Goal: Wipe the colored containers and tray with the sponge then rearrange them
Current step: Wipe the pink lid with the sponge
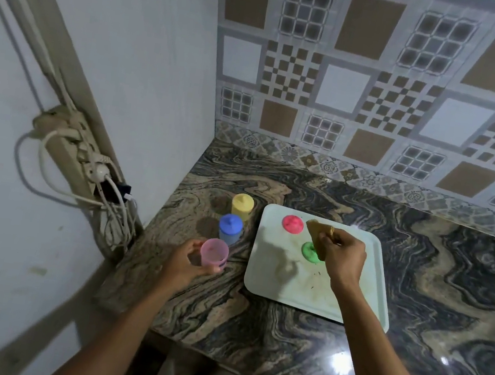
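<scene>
Left hand (185, 261) grasping pink cup (213, 254); right hand (343, 254) pinching sponge (317, 234) — above tray (265, 273)

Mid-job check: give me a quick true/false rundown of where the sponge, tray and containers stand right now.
1. The right hand holds the sponge above the tray. True.
2. The yellow container stands on the tray. False: it stands on the countertop, left of the tray, behind the blue container.
3. The left hand grips the pink container. True.
4. The tray is spotless. False: brownish smears show on its near part.
5. The red container and green container are on the tray. True.
</scene>
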